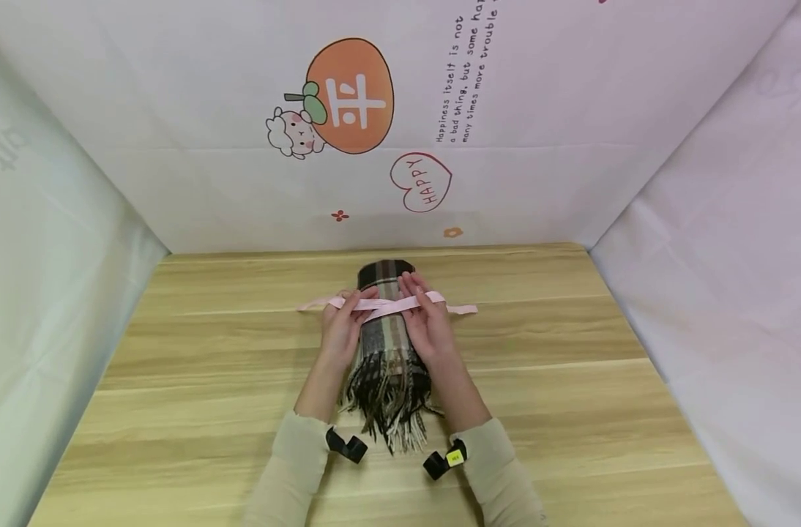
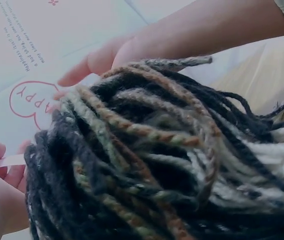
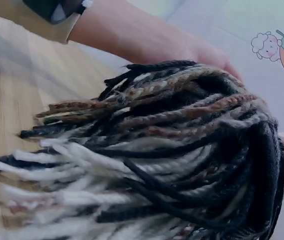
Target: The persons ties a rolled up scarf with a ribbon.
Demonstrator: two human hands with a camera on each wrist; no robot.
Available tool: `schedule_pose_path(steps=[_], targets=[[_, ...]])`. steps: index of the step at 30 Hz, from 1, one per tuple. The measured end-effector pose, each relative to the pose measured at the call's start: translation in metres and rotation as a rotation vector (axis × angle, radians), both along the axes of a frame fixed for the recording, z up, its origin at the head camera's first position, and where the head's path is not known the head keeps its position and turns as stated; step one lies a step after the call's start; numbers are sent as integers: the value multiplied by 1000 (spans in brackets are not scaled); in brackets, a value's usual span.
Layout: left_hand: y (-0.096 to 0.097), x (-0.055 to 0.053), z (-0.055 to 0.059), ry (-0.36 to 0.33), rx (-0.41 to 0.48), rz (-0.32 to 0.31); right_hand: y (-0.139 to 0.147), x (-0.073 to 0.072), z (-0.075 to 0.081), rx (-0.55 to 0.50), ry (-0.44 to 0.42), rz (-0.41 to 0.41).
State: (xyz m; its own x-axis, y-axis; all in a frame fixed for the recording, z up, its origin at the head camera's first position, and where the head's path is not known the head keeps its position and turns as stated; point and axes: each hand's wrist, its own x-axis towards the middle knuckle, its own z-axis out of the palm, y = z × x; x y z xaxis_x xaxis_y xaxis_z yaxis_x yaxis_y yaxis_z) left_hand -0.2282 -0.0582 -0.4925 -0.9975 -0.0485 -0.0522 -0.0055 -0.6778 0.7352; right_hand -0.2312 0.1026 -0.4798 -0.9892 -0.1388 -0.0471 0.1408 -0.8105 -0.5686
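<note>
Left hand [image 1: 340,329] pinches one end of a pink ribbon [image 1: 391,307] between thumb and fingers, its tail trailing outward past the knuckles; the right hand [image 1: 433,326] holds the other end, which passes by its thumb and hangs off on the outer side, some of its fingers stretched out against a rolled plaid scarf [image 1: 379,340]; how firmly the right hand grips cannot be told; the scarf lies lengthwise on the wooden table [image 1: 209,395], between the two hands and near the far edge, in black, grey, cream and brown; the ribbon's two ends cross over the top of the roll, and whether it also runs underneath is hidden; a long twisted fringe [image 1: 390,402] spills from the near end of the roll towards the person, and in both wrist views it fills the middle and blocks much of the ribbon and parts of the hands; two black wrist cameras [image 1: 354,448] sit at the cuffs of the beige sleeves [image 1: 295,457], on either side of the fringe tips; white cloth walls enclose the table at the back and sides, the back wall [image 1: 242,197] printed with an orange fruit [image 1: 351,95], a small sheep [image 1: 293,133] and a heart outline [image 1: 421,182] reading "HAPPY".
</note>
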Motion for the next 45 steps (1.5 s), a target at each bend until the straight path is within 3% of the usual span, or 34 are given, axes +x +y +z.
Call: schedule_pose_path(steps=[5, 8, 11, 25, 31, 36, 40, 45], targets=[[2, -2, 2, -55, -76, -9, -6, 3, -2, 307, 153, -8], [1, -3, 2, -98, -129, -13, -8, 3, -5, 467, 170, -16], [2, -2, 2, -140, -160, -25, -8, 5, -8, 524, 143, -26], [3, -3, 6, -150, -146, -75, -17, 2, -5, 526, -84, -277], [4, -2, 6, -196, -123, -25, -19, 3, -4, 492, -114, -301], [10, 2, 8, -134, -205, -18, -19, 5, -4, 479, -109, -320], [15, 3, 8, -113, -257, 27, -20, 6, -2, 493, -100, -305], [16, 6, 6, -151, -199, 60, -18, 9, -4, 441, -129, -304]])
